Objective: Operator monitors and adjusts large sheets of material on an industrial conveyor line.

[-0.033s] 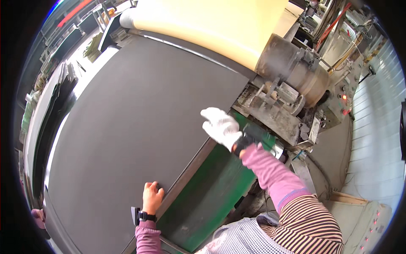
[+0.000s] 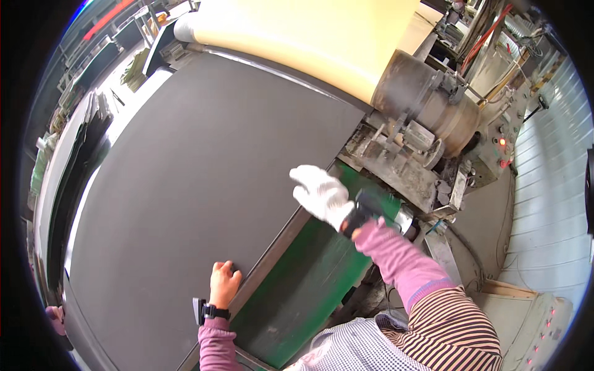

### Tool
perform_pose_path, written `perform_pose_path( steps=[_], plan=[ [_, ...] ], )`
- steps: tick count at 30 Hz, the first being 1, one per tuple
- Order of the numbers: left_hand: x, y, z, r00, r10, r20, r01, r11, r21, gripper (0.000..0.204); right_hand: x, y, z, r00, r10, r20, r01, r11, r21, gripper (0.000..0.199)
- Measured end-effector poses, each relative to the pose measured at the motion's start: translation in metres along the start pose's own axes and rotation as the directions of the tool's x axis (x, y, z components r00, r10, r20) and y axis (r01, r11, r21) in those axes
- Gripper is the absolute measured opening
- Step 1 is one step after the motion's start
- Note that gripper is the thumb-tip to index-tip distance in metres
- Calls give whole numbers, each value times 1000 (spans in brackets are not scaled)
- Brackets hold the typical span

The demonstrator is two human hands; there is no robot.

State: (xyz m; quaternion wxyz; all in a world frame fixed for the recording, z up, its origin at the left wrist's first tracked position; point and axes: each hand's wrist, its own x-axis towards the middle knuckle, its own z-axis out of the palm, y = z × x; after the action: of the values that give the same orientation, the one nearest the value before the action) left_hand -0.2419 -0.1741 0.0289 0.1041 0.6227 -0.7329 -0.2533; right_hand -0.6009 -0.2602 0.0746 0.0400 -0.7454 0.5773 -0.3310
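Stretching below me, the broad, smooth dark-grey sheet reached toward the glossy pale-yellow sheet, beside the long, flat green panel. Of my 2 hands, the right hand in its white fabric glove, thumb parted from fingers, had just shifted slightly nearer me; I judged the work barely advanced. My bare left hand curled near the grey edge, its grip unclear.

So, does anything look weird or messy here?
Yes: the right hand wears a white glove, but the left hand looks bare, so they don't match. Grey lumps also lie on the metal ledge, which looks messy.
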Motion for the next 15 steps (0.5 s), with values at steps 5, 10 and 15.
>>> perform_pose_path(
  steps=[5,10,15],
  plan=[
    [57,47,18,993,33,115,-8,977,-214,47,-64,-71,-37,979,53,197,-122,927,353,30],
    [25,21,14,990,131,-58,-131,657,-743,64,-111,-109,-57,928,-33,371,-166,855,492,27],
    [-121,-78,-18,878,-371,-304,432,886,166,49,-152,-123,-83,734,128,667,-565,661,494,30]
  ],
)
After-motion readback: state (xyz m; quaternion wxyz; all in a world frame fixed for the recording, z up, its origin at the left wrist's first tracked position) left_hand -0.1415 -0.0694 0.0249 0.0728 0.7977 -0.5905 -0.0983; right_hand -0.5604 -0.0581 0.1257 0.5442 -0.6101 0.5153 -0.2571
